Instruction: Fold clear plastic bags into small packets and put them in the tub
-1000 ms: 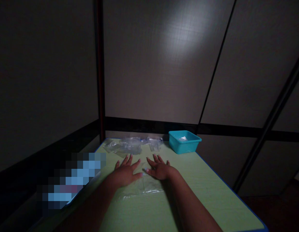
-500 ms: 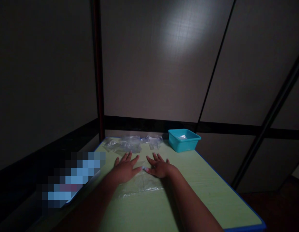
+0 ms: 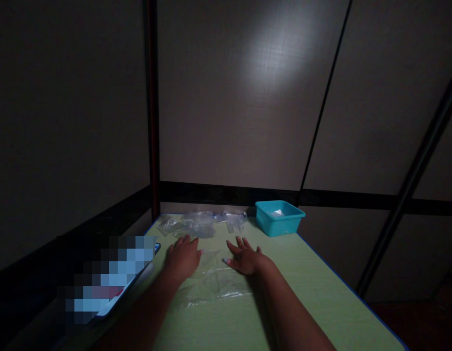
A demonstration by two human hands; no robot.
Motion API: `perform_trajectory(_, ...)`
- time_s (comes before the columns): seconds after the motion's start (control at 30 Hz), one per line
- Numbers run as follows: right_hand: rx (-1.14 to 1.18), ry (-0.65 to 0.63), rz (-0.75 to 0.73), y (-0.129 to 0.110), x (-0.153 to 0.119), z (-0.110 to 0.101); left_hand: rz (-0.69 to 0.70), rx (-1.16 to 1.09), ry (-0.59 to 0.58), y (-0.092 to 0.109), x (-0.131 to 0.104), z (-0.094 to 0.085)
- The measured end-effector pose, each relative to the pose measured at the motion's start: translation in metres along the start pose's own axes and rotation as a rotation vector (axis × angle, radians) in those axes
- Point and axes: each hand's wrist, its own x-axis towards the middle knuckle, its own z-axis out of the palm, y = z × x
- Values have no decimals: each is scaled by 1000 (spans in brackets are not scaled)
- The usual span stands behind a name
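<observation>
A clear plastic bag (image 3: 220,282) lies flat on the green table, its near edge slightly creased. My left hand (image 3: 184,258) rests palm down at the bag's left side, fingers stretched forward and the thumb near them. On the right side, my right hand (image 3: 245,258) lies palm down with its fingers spread, the thumb pointing inward over the bag. Neither hand is seen holding anything. Beyond the fingertips are crumpled clear plastic bags (image 3: 198,224) and another clear plastic piece (image 3: 235,222) beside them.
A turquoise plastic basket (image 3: 280,226) stands at the table's far right corner with something pale inside. A device with a lit, blurred-out screen (image 3: 119,275) is at the left edge. The green table (image 3: 306,292) has a blue rim; dark panelled walls stand behind and left.
My left hand has moved left, away from my right hand, and its fingers have drawn closer together. My right hand stays about where it was. The view has tilted slightly.
</observation>
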Motion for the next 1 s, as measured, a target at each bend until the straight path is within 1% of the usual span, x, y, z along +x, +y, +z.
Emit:
perform_trajectory(0.3,-18,43,108,14,4,1,-16,5,9,-2,0,-1)
perform_trajectory(0.43,-13,63,118,17,3,-1,-15,8,-4,-2,-1,-1)
perform_trajectory(0.53,-8,85,140,20,3,-2,1,1,19,-2,0,-2)
perform_trajectory(0.67,0,118,188,23,5,-1,-18,-6,53,-2,2,-4)
perform_trajectory(0.8,27,156,168,25,6,0,-49,1,98,-4,3,-4)
perform_trajectory(0.93,64,191,161,25,7,0,-68,5,108,-5,3,-4)
perform_trajectory(1.0,86,253,161,23,9,0,-73,3,104,-5,3,-3)
